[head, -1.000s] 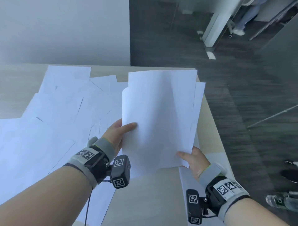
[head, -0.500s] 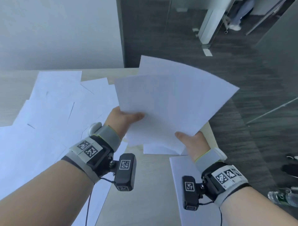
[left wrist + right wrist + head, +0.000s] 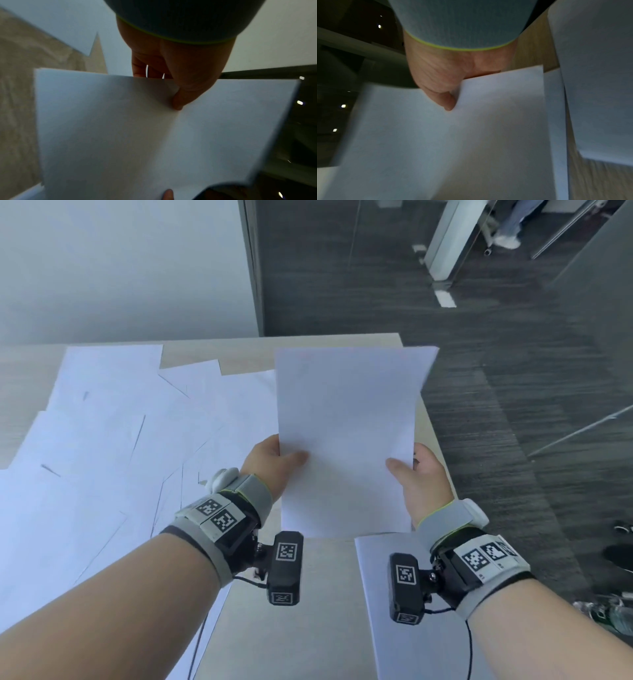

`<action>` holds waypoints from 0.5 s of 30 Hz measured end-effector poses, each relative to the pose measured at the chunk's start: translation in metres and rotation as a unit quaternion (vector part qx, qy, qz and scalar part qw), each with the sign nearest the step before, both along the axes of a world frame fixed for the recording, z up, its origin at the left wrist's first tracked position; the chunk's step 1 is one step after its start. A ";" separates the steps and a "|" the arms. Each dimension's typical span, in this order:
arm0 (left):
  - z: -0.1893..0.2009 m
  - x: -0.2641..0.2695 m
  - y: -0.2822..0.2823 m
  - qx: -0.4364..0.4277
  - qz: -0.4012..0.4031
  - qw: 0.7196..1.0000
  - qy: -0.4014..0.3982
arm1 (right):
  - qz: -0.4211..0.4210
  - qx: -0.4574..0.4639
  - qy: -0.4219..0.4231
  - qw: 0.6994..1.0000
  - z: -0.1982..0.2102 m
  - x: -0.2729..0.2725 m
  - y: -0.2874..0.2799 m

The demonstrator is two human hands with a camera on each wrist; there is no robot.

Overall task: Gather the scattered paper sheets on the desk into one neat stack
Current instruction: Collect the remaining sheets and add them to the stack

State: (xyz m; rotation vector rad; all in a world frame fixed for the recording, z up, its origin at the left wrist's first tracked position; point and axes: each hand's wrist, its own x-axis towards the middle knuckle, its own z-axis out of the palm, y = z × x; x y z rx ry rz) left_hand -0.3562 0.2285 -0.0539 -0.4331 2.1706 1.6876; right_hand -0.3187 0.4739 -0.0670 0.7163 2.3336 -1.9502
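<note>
I hold a squared-up bundle of white sheets [image 3: 346, 440] in the air above the desk's right part. My left hand [image 3: 274, 465] pinches its left edge, thumb on top and fingers underneath. My right hand [image 3: 416, 470] pinches the right edge the same way. The left wrist view shows the left hand [image 3: 178, 81] with its thumb pressed on the bundle [image 3: 137, 135]. In the right wrist view the right hand [image 3: 440, 83] has its thumb on the bundle [image 3: 453, 142]. Several loose white sheets [image 3: 102, 440] lie overlapping across the desk's left side.
The wooden desk [image 3: 301, 628] ends at its right edge close to my right hand, with dark carpet floor [image 3: 513, 405] beyond. One more sheet [image 3: 394, 611] lies near the front right under my right wrist. A grey wall [image 3: 120, 268] stands behind the desk.
The fanned, skewed sheets in my hands have been brought together into one aligned bundle. Both hands shifted to its opposite side edges, and the bundle now stands straight.
</note>
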 end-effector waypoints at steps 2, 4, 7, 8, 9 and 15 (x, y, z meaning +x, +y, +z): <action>-0.013 -0.001 0.007 -0.010 0.011 0.999 -0.047 | -0.010 0.017 -0.036 0.999 -0.011 -0.002 0.007; -0.027 -0.004 0.014 -0.016 0.019 0.996 -0.086 | -0.006 0.042 -0.069 0.997 -0.024 -0.007 0.014; -0.042 -0.007 0.021 -0.049 0.010 0.992 -0.112 | 0.006 0.072 -0.105 0.992 -0.041 -0.010 0.022; -0.045 -0.007 0.022 -0.061 0.005 0.992 -0.109 | 0.007 0.082 -0.110 0.990 -0.045 -0.012 0.024; -0.048 -0.008 0.022 -0.075 -0.001 0.992 -0.102 | 0.005 0.095 -0.118 0.988 -0.049 -0.013 0.025; -0.053 -0.014 -0.016 -0.293 -0.061 0.954 -0.003 | -0.071 0.228 -0.142 0.960 -0.053 -0.015 0.027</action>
